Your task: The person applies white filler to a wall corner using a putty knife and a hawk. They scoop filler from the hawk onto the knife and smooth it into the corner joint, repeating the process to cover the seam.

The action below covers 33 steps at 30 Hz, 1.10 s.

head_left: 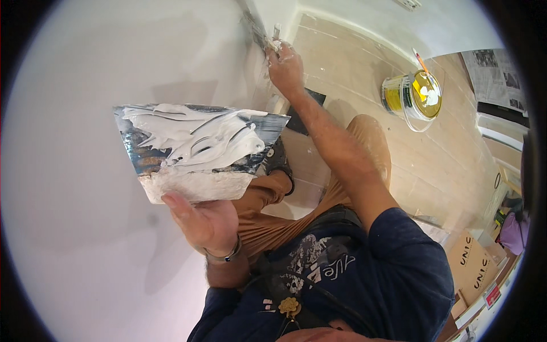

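My left hand grips the base of a wide metal spreader loaded with thick white compound, held flat in front of the wall. Up and to the right, my right hand has its fingers wrapped round the handle of a putty knife, whose blade is at the wall near the corner, above a pale strip along the floor. The fine contact of that blade with the wall is hard to make out.
A bucket with a tool on top stands on the tiled floor at right. A dark square lies near my feet. Newspaper sheets, cardboard boxes and a purple bag are along the right. My bent legs are below.
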### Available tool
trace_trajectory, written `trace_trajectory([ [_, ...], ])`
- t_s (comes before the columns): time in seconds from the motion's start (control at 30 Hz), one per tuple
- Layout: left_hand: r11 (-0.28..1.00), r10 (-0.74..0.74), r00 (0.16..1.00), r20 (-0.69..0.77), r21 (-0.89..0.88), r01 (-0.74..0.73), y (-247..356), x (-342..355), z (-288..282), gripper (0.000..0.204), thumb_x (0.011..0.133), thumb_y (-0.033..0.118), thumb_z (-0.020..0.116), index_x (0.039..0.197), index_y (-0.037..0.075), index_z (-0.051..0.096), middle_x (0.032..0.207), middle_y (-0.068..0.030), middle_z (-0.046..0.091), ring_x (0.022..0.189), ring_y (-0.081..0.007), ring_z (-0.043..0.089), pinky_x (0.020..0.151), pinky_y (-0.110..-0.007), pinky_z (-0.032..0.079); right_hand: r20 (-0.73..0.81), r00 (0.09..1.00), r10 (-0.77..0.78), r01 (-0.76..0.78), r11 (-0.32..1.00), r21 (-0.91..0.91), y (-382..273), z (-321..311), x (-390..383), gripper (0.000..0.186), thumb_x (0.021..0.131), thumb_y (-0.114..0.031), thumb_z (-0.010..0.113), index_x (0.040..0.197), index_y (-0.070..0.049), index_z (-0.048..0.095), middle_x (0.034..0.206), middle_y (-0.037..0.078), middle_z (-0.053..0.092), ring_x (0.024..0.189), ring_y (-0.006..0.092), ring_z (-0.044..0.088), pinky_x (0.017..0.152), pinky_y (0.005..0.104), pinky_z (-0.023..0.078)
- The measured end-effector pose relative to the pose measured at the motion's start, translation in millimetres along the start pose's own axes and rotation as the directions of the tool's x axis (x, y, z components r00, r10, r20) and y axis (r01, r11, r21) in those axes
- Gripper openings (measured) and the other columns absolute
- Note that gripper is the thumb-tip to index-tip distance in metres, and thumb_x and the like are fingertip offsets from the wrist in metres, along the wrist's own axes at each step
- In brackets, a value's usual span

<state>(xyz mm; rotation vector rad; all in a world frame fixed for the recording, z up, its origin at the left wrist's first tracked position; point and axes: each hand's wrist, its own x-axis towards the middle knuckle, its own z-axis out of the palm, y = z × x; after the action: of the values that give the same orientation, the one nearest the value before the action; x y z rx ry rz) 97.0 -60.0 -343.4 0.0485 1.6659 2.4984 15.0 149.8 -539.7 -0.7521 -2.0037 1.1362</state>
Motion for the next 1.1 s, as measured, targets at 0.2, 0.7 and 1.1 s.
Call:
trace_trajectory([
  [0.2, 0.999, -0.035, 0.999, -0.025, -0.023, 0.035, 2.6, -4.0, 2.0, 0.059, 0.094, 0.040, 0.039, 0.140, 0.007, 0.021, 0.142, -0.0104, 0.027, 0.128, -0.0272, 0.029, 0.107, -0.043, 0.024, -0.019, 0.995, -0.102, 0.101, 0.994, -0.035, -0.7, 3.7, 20.3, 0.019, 0.079, -0.011, 0.058, 0.095, -0.002, 0.061, 0.085, 0.019, 0.060, 0.079, 0.0364, 0.058, 0.068, 0.0437, 0.047],
  [0.7, 0.999, -0.036, 0.992, -0.122, -0.018, 0.034, 5.2, 0.4, 9.2, 0.060, 0.094, 0.041, 0.039, 0.139, 0.006, 0.022, 0.141, -0.0104, 0.027, 0.129, -0.0264, 0.028, 0.106, -0.043, 0.025, 0.151, 0.983, 0.108, -0.080, 0.980, -0.181, 108.4, 5.1, -54.6, 0.022, 0.083, -0.020, 0.055, 0.096, -0.003, 0.062, 0.086, 0.022, 0.061, 0.083, 0.0382, 0.057, 0.073, 0.0440, 0.044],
  [1.1, 0.989, -0.043, 0.990, -0.135, -0.147, 0.023, -5.2, -10.6, -1.8, 0.056, 0.095, 0.037, 0.037, 0.139, 0.006, 0.022, 0.141, -0.0115, 0.027, 0.128, -0.0269, 0.029, 0.106, -0.044, 0.026, 0.080, 0.996, 0.037, -0.022, 0.984, -0.179, 141.9, 52.0, -30.7, 0.023, 0.082, -0.016, 0.057, 0.097, 0.000, 0.061, 0.089, 0.022, 0.061, 0.080, 0.0379, 0.058, 0.071, 0.0432, 0.046],
])
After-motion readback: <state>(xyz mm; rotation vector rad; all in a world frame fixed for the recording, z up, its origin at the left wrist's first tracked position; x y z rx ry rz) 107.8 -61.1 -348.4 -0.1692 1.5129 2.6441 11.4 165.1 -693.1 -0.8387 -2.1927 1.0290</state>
